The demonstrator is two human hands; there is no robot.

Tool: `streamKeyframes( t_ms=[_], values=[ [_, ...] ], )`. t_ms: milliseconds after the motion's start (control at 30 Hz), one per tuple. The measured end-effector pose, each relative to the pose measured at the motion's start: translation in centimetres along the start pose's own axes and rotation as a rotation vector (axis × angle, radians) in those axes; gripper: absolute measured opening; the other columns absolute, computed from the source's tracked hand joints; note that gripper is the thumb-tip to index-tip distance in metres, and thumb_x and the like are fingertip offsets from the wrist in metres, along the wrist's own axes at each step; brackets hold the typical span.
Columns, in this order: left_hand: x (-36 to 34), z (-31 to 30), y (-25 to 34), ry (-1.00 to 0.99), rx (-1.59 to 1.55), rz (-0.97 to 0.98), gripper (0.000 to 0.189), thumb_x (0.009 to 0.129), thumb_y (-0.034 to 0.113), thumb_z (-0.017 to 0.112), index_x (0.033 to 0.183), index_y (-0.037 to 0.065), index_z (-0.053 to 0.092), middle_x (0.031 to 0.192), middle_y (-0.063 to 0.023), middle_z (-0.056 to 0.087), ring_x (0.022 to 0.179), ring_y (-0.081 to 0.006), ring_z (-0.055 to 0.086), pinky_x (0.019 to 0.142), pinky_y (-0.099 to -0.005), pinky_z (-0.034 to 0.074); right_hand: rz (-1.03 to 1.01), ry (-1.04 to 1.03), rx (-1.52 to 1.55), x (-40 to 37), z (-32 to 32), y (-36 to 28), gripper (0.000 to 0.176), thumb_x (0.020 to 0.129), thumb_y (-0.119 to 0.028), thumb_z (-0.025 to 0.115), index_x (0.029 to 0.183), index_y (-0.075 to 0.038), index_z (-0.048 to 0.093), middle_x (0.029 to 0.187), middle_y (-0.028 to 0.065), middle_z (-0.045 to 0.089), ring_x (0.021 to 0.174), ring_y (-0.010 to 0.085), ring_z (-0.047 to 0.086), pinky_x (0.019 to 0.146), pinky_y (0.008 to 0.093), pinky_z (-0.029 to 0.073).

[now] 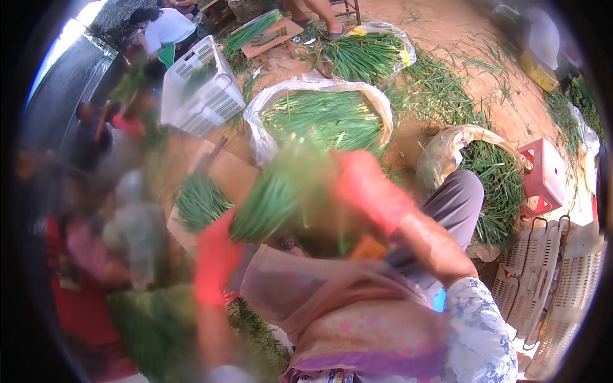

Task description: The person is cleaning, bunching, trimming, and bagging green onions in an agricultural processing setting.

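- Right over the lap, close to the camera, the bundle of green stalks [274,198] sits between both hands, and it's all motion-blurred.
- The right hand [370,188] looks red-gloved, fingers curled down tight over the bundle's upper end. The left hand [216,255] touches the lower end, but I can't tell if its fingers are closed.
- I'd go for a firm grip without crushing, with the ends kept level. The stalks look thin, limp and easy to bruise.
- Around it: a crinkly white plastic sack [306,84] full of the same greens, a slotted white crate [211,96], a hard red stool [543,172] and the dusty dirt ground [447,25].
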State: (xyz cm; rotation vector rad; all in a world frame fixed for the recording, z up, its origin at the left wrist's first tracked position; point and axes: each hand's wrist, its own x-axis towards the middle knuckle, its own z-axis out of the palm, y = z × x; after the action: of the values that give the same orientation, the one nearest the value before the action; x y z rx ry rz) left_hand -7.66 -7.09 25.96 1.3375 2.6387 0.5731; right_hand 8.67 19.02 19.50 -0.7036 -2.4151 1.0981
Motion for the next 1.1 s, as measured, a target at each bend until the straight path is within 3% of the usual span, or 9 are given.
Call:
streamKeyframes(
  t_ms=[133,267,400,467,633,833,900,933,1100],
  values=[
    [-0.3,-0.6,-3.4,-0.016,-0.287,-0.14,0.051,0.08,-0.006,0.066,0.131,-0.004,0.06,0.115,-0.0174,0.073,0.108,-0.0232,0.069,0.094,-0.0333,0.052,0.252,0.079,-0.116,2.2,-3.8,7.4,0.026,0.088,-0.024,0.067,0.104,-0.004,0.07,0.092,0.0218,0.072,0.089,0.0389,0.071,0.081,0.0469,0.056],
    [-0.4,-0.1,-5.7,0.025,-0.383,-0.219,0.052,0.081,-0.005,0.067,0.132,-0.006,0.058,0.12,-0.0147,0.071,0.111,-0.0195,0.066,0.096,-0.0314,0.051,0.268,-0.565,-0.614,1.0,-1.4,13.1,0.034,0.089,-0.029,0.068,0.11,-0.002,0.067,0.105,0.0234,0.071,0.095,0.0411,0.069,0.082,0.0475,0.056],
    [-0.1,0.6,-5.8,0.042,-0.4,-0.187,0.052,0.08,-0.005,0.069,0.131,-0.005,0.06,0.118,-0.0135,0.071,0.109,-0.0187,0.066,0.097,-0.0314,0.05,-0.056,-0.366,-0.011,-1.7,-1.3,6.9,0.071,0.086,-0.039,0.075,0.139,0.001,0.05,0.115,0.0255,0.069,0.095,0.0361,0.072,0.079,0.0427,0.057],
    [0.0,0.5,-4.3,0.027,-0.394,-0.136,0.051,0.079,-0.005,0.069,0.129,-0.004,0.061,0.116,-0.0132,0.072,0.108,-0.0185,0.067,0.095,-0.0313,0.051,0.183,-0.489,0.633,-1.4,-0.7,2.0,0.072,0.087,-0.039,0.075,0.141,0.001,0.05,0.11,0.0225,0.071,0.087,0.0284,0.073,0.074,0.0372,0.057],
    [0.5,1.4,-4.1,0.049,-0.258,-0.015,0.056,0.074,-0.006,0.072,0.129,0.0,0.063,0.113,-0.0169,0.073,0.107,-0.0201,0.07,0.092,-0.0324,0.052,0.261,-0.684,1.142,0.7,4.3,-1.3,0.041,0.094,-0.028,0.069,0.117,0.005,0.063,0.095,0.0133,0.072,0.068,0.0161,0.067,0.054,0.0283,0.054],
    [-0.6,1.3,-3.8,0.039,-0.425,-0.104,0.051,0.078,-0.009,0.066,0.128,-0.005,0.061,0.114,-0.0147,0.072,0.11,-0.018,0.066,0.094,-0.0314,0.051,0.33,-0.128,1.243,0.9,-0.3,0.3,0.013,0.093,-0.011,0.057,0.088,-0.002,0.066,0.064,0.0021,0.056,0.047,0.0114,0.048,0.037,0.0245,0.035],
    [-1.1,1.5,-4.8,0.063,-0.477,-0.121,0.052,0.078,-0.01,0.065,0.129,-0.006,0.061,0.115,-0.0153,0.072,0.112,-0.0181,0.066,0.096,-0.0314,0.05,0.376,-0.13,1.823,2.4,-2.8,4.4,0.015,0.095,-0.013,0.055,0.084,-0.006,0.061,0.057,-0.0016,0.043,0.041,0.0107,0.036,0.038,0.0243,0.031],
    [-1.2,1.2,-4.3,0.047,-0.438,-0.133,0.052,0.078,-0.01,0.064,0.129,-0.005,0.061,0.116,-0.0155,0.072,0.112,-0.0182,0.065,0.096,-0.0312,0.05,0.285,0.141,1.621,2.0,-4.5,2.9,0.014,0.097,-0.011,0.053,0.088,-0.004,0.062,0.056,-0.0005,0.045,0.04,0.0106,0.037,0.038,0.0243,0.032],
    [-0.4,0.5,-3.3,0.017,-0.357,-0.079,0.052,0.078,-0.01,0.063,0.13,-0.003,0.062,0.12,-0.0161,0.071,0.114,-0.0186,0.065,0.098,-0.0307,0.049,0.172,0.238,0.947,-0.7,-7.9,-4.1,0.023,0.103,-0.016,0.05,0.089,-0.002,0.061,0.058,0.0035,0.053,0.042,0.0107,0.042,0.04,0.0255,0.036]
  ],
)
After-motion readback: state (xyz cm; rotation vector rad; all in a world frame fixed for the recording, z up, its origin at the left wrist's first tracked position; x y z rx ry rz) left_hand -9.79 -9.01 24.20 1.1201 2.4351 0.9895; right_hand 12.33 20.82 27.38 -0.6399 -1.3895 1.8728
